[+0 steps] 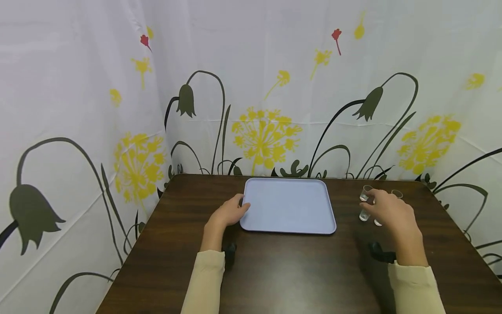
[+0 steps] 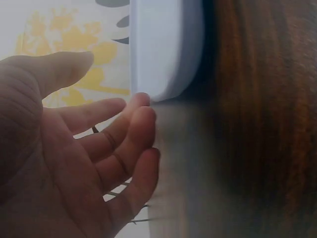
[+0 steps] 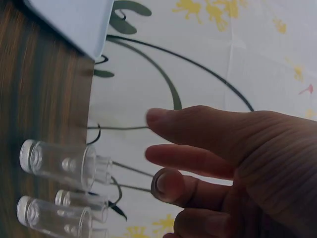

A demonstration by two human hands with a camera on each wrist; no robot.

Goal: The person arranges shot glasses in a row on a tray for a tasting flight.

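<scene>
Here's the person's left hand point(image 1: 227, 211), right at the left edge of a pale lavender-blue, rectangular tray with rounded corners point(image 1: 288, 205)! Its fingers lie relaxed and gently bent, the thumb spread well away from them, overlapping the tray's edge in the head view; whether it makes contact, I can't tell. The tray lies flat toward the far side of the dark brown, wood-grained worktop point(image 1: 294, 270), near its middle.

Over to the right now, and the right hand point(image 1: 392, 211) hangs above a cluster of small, clear, straight-sided cups point(image 1: 364, 215)! Those fingers are loosely curved, a narrow gap between thumb and index finger, and the right wrist view shows the fingertips apart from the cups. The cups stand upright on thick bases, close together, right of the tray and well apart from it; the hand covers some of them.

Cream sleeves point(image 1: 208, 279) on both arms, and behind it all, a white curtain point(image 1: 243, 52) printed with yellow blooms and drooping dark-green flowers!
</scene>
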